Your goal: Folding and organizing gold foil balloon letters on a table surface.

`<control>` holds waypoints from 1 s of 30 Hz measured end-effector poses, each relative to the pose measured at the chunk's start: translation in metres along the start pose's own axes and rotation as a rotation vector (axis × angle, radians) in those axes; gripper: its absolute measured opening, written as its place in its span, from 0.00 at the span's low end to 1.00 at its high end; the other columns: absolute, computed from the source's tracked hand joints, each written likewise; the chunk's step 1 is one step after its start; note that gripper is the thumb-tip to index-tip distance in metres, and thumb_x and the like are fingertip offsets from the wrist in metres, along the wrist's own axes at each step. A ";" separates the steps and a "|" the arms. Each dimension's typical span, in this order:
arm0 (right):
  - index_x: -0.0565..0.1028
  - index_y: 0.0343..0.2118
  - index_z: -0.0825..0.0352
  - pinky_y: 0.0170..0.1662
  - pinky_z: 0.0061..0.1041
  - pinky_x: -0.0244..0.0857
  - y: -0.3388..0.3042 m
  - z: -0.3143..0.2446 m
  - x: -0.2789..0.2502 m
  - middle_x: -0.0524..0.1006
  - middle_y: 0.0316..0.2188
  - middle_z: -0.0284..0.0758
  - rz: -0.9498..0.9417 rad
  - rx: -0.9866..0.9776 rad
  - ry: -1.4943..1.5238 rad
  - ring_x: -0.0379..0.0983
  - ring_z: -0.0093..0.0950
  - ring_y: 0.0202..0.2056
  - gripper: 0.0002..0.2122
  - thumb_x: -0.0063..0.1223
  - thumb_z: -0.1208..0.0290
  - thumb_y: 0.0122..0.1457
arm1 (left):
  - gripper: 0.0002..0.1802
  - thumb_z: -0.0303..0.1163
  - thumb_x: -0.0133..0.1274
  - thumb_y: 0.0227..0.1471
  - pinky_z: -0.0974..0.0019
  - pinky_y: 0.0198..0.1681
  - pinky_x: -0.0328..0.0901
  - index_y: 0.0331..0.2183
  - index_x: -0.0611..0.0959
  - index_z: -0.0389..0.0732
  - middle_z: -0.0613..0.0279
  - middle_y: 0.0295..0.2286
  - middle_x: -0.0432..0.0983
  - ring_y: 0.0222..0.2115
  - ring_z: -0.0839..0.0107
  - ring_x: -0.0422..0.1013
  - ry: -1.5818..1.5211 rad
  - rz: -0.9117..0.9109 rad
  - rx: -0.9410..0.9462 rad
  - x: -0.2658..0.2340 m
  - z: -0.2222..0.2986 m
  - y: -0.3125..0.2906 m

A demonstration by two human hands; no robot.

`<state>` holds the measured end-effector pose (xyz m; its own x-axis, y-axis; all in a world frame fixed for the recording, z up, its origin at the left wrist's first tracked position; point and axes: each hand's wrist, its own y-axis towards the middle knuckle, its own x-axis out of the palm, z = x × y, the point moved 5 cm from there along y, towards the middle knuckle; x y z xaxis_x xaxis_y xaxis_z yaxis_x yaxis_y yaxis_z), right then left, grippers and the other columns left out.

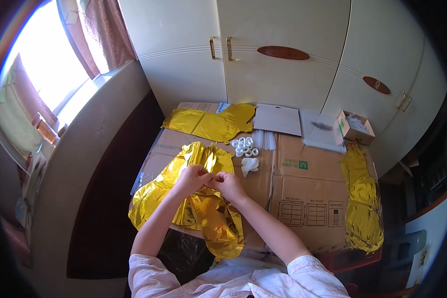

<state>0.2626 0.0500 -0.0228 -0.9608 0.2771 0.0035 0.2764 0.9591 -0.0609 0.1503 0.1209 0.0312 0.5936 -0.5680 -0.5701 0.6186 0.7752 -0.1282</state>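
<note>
A shiny gold foil balloon (156, 184), flat and creased, lies over the left part of the cardboard, and its lower end hangs past the near edge towards my lap. My left hand (191, 179) and my right hand (227, 185) meet over its middle. The fingertips of both are pinched together on the foil, almost touching each other. Whether something small is also between them is hidden. Just right of the balloon are several small white rolls (245, 147) and a crumpled white piece (249, 166).
Flat cardboard (308, 181) covers the table. Behind lies a second gold foil balloon (203, 124), with a third gold foil piece (362, 198) along the right edge. Clear strips (264, 139), a grey-white board (278, 119), clear bags (323, 131) and a small box (356, 130) sit at the back.
</note>
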 end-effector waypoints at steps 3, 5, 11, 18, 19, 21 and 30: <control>0.71 0.18 0.65 0.23 0.16 0.55 0.002 0.003 0.000 0.68 0.17 0.21 0.013 -0.002 0.019 0.57 0.12 0.20 0.12 0.65 0.68 0.47 | 0.13 0.36 0.54 0.48 0.77 0.11 0.56 0.26 0.77 0.34 0.65 0.17 0.72 0.13 0.82 0.64 -0.074 -0.013 -0.046 -0.004 -0.003 -0.001; 0.70 0.17 0.64 0.22 0.16 0.54 0.003 0.003 0.000 0.67 0.16 0.21 0.019 -0.017 -0.004 0.57 0.12 0.19 0.13 0.66 0.68 0.46 | 0.12 0.34 0.55 0.46 0.76 0.15 0.60 0.25 0.79 0.33 0.64 0.17 0.73 0.15 0.80 0.67 -0.116 -0.009 -0.111 -0.006 -0.003 -0.001; 0.69 0.17 0.63 0.21 0.16 0.52 0.010 0.007 0.001 0.66 0.15 0.21 0.036 -0.087 -0.064 0.56 0.11 0.19 0.14 0.67 0.67 0.45 | 0.10 0.33 0.53 0.48 0.77 0.13 0.57 0.26 0.78 0.34 0.65 0.17 0.72 0.13 0.81 0.66 -0.083 -0.082 -0.088 0.000 0.008 -0.004; 0.69 0.19 0.63 0.21 0.15 0.52 -0.002 -0.007 -0.004 0.66 0.15 0.21 -0.027 0.000 0.056 0.57 0.12 0.18 0.13 0.64 0.65 0.49 | 0.08 0.29 0.53 0.45 0.76 0.13 0.60 0.24 0.79 0.33 0.63 0.18 0.74 0.13 0.80 0.66 -0.193 -0.106 -0.144 -0.004 0.002 -0.001; 0.69 0.19 0.64 0.21 0.15 0.52 -0.005 -0.009 -0.005 0.66 0.15 0.21 -0.040 0.043 0.094 0.57 0.12 0.18 0.13 0.62 0.64 0.50 | 0.08 0.30 0.53 0.45 0.76 0.14 0.60 0.25 0.79 0.34 0.63 0.18 0.74 0.13 0.80 0.65 -0.198 -0.100 -0.130 -0.006 -0.001 0.000; 0.70 0.20 0.64 0.21 0.15 0.51 -0.006 0.000 -0.008 0.67 0.16 0.22 -0.080 0.148 0.178 0.58 0.12 0.19 0.13 0.60 0.63 0.53 | 0.08 0.30 0.53 0.46 0.75 0.15 0.59 0.25 0.79 0.34 0.63 0.18 0.74 0.14 0.80 0.65 -0.206 -0.087 -0.098 -0.011 -0.010 0.004; 0.68 0.18 0.66 0.22 0.21 0.51 0.000 0.050 -0.036 0.62 0.16 0.23 0.060 0.106 0.174 0.53 0.15 0.20 0.15 0.57 0.62 0.54 | 0.08 0.34 0.50 0.49 0.74 0.25 0.62 0.30 0.77 0.41 0.69 0.24 0.73 0.27 0.80 0.68 -0.525 0.039 -0.302 -0.064 -0.048 0.007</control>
<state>0.2957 0.0373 -0.0726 -0.9223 0.3478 0.1682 0.3202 0.9318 -0.1712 0.0921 0.1758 0.0278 0.8349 -0.5389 -0.1124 0.4637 0.7985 -0.3838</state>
